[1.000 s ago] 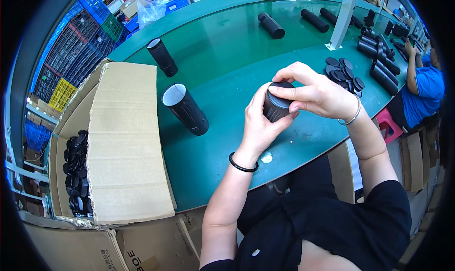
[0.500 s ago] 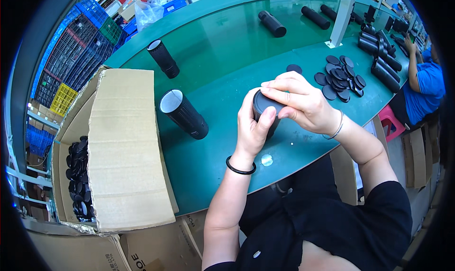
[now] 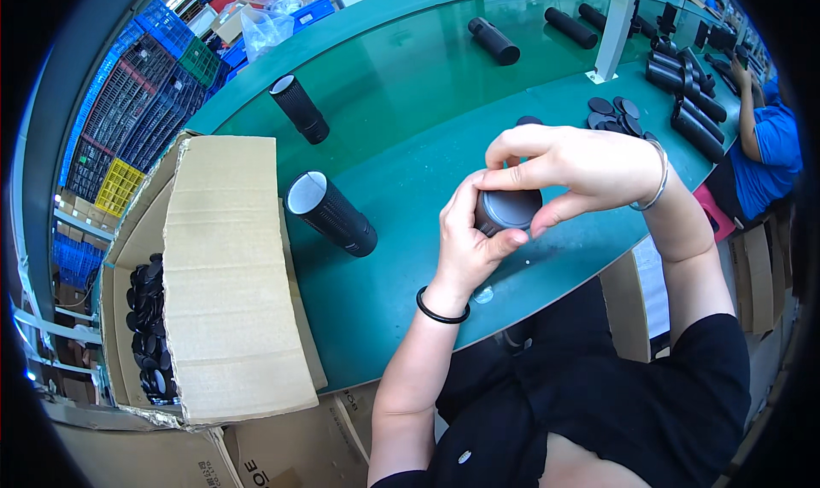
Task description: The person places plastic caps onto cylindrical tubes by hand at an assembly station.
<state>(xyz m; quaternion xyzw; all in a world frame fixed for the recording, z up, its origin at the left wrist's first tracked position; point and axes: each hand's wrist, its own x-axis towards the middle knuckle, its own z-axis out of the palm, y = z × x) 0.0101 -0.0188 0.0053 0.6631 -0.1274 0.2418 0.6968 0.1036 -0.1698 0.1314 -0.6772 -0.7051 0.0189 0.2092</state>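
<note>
My left hand point(image 3: 468, 240) is wrapped round the side of a black cylinder, its thumb near the rim. A flat dark grey round cap point(image 3: 514, 206) faces up at the cylinder's top end; the lower part is mostly hidden. Arched over that end, my right hand point(image 3: 568, 176) has its thumb and fingers on opposite sides of the cap's edge. To the left, a ribbed black cylinder point(image 3: 337, 219) with a pale top end stands on the green bench point(image 3: 410, 317). Another ribbed cylinder point(image 3: 301, 112) stands farther back. Beyond my right hand lie several loose black discs point(image 3: 619, 112).
An open cardboard box point(image 3: 226, 274) holding many black discs point(image 3: 149, 326) stands at the left. Black cylinders, one of them a smooth cylinder point(image 3: 494, 42), lie along the far strip. A metal post point(image 3: 617, 31) rises from the bench. A co-worker in blue point(image 3: 773, 151) is at the far right.
Both hands and the cylinder have shifted slightly right and nearer. My right hand has lifted its palm and arched, uncovering more of the cap. The view has also shifted a little.
</note>
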